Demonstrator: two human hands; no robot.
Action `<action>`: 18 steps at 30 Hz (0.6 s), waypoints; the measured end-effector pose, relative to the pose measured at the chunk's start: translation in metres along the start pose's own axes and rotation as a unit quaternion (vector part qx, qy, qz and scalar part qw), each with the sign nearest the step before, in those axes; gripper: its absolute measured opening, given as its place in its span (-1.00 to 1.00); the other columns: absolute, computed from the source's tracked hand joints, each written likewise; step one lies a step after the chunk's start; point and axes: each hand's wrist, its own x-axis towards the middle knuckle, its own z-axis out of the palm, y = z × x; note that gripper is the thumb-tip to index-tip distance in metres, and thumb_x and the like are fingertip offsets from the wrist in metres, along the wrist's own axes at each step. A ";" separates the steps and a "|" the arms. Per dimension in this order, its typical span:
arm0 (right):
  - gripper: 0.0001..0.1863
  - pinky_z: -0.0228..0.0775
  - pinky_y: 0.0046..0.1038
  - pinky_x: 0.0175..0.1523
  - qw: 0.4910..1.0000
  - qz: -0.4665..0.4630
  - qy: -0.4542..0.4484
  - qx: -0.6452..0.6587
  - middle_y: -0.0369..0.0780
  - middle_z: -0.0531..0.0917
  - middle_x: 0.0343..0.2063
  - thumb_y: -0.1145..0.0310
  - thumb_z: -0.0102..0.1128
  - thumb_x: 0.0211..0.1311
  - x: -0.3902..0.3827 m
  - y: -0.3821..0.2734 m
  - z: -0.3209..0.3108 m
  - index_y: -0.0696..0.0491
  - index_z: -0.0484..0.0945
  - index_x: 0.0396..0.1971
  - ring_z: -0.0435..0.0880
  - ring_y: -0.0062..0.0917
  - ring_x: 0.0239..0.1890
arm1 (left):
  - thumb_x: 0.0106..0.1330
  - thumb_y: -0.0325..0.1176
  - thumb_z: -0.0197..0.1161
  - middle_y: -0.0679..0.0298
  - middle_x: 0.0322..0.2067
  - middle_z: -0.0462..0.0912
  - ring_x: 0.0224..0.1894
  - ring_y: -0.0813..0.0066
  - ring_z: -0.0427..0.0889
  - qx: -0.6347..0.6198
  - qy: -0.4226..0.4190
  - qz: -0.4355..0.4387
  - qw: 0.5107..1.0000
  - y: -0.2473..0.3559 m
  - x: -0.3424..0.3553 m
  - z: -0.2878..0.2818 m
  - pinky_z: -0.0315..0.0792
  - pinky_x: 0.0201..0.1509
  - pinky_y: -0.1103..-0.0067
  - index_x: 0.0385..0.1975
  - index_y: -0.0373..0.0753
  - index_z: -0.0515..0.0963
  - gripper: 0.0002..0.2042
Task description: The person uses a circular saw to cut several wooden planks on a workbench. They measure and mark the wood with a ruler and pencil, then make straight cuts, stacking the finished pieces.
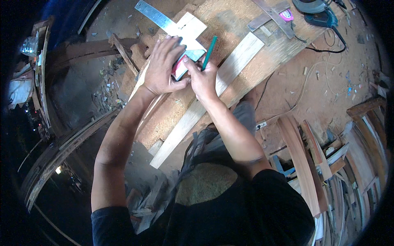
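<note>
My left hand (164,67) lies with its fingers stretched out over a pale board, against a square-like tool with a red and light-blue stock (179,69). A metal rule blade (154,15) reaches away to the far left; whether it joins that stock, I cannot tell in the glare. Between the fingers of my right hand (202,78) stands a green pencil (209,52), tilted, its lower end hidden by the hand. The right thumb rests at the stock's edge. Just beyond my hands lies a short pale wood piece (191,26).
A long pale plank (205,102) crosses the sawdust-covered worktable (283,55). At the far right are a circular saw (322,18) with a black cord, a pink tape measure (286,15) and a dark wood-and-metal tool (273,18). Stacked timber (299,160) leans at the lower right.
</note>
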 end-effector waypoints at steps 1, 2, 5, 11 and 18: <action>-0.87 0.34 -0.65 -0.36 1.000 0.002 0.005 -0.005 -0.42 0.63 -0.40 0.44 0.39 0.34 0.001 0.002 0.002 0.09 0.63 -0.20 0.50 -0.82 -0.44 | 0.08 0.14 0.33 -0.01 0.46 0.24 0.55 -0.07 0.11 0.004 -0.011 -0.004 1.000 0.000 0.000 0.001 -0.09 0.62 0.03 0.38 -0.17 0.34 -0.15; -0.88 0.34 -0.66 -0.36 1.000 0.012 0.010 0.009 -0.41 0.65 -0.37 0.45 0.39 0.34 0.003 0.004 0.002 0.10 0.64 -0.20 0.52 -0.82 -0.42 | 0.08 0.13 0.31 0.03 0.46 0.25 0.55 -0.03 0.12 0.007 -0.021 -0.007 1.000 0.002 0.001 0.002 -0.10 0.63 0.03 0.38 -0.15 0.35 -0.16; -0.86 0.28 -0.70 -0.39 1.000 -0.002 0.000 0.008 -0.43 0.66 -0.38 0.43 0.40 0.34 0.006 0.009 0.002 0.09 0.65 -0.18 0.50 -0.84 -0.45 | 0.10 0.13 0.28 0.12 0.48 0.25 0.56 0.07 0.13 0.008 -0.029 -0.021 0.999 -0.001 -0.001 0.005 -0.14 0.64 0.04 0.43 -0.05 0.35 -0.17; -0.79 0.17 -0.71 -0.48 0.998 0.056 0.015 0.030 -0.42 0.61 -0.47 0.29 0.46 0.31 0.006 -0.002 -0.014 0.05 0.61 -0.32 0.43 -0.86 -0.52 | 0.20 0.14 0.24 0.09 0.52 0.20 0.57 0.02 0.09 0.035 -0.054 -0.023 0.998 -0.002 0.000 0.004 -0.13 0.61 -0.01 0.49 -0.06 0.29 -0.17; -0.55 0.18 -0.67 -0.50 0.992 0.085 0.088 -0.005 -0.18 0.70 -0.35 0.01 -0.02 0.56 0.003 -0.023 -0.044 0.15 0.55 -0.12 0.42 -0.73 -0.53 | 0.22 0.18 0.19 0.14 0.53 0.19 0.58 0.05 0.09 0.037 -0.058 -0.029 0.997 -0.004 -0.001 0.006 -0.14 0.61 -0.01 0.50 -0.01 0.29 -0.18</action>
